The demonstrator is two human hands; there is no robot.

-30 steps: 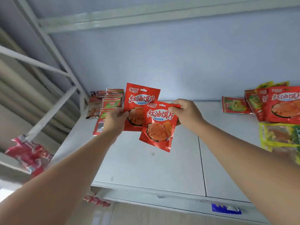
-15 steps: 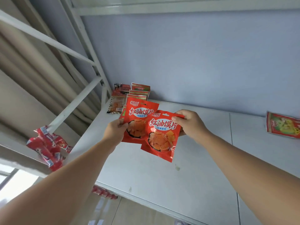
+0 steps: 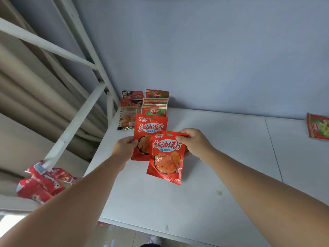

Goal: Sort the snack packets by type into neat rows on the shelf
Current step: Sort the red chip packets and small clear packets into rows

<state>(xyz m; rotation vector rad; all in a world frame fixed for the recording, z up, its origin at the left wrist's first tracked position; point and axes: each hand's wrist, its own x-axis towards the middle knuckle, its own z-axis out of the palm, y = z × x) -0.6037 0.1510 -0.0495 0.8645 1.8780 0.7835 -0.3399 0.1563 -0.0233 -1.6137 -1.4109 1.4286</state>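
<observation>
Two red snack packets are held up over the white shelf (image 3: 222,172), printed faces toward the camera. The rear packet (image 3: 151,125) stands upright, its long axis running from the person toward the wall and its hang-hole end farthest away. The left hand (image 3: 124,148) holds it at its left edge, grip closed, thumb on the front and fingers hidden behind. The front packet (image 3: 166,157) overlaps the rear one's lower right part. Its long axis runs nearly the same way, tilted slightly so the bottom swings left. The right hand (image 3: 194,145) pinches its top right corner, grip narrow, thumb on the printed side. Whether either packet touches the shelf cannot be told. In the back left corner of the shelf, close to the wall (image 3: 213,59), lie two short rows: green-and-red packets (image 3: 154,111) overlapping one another, and dark packets (image 3: 129,113) just beside them on the left. A single packet (image 3: 318,128) lies well apart at the right edge. A heap of red wrappers (image 3: 41,182) sits lower left, beyond the white shelf frame (image 3: 80,118).
</observation>
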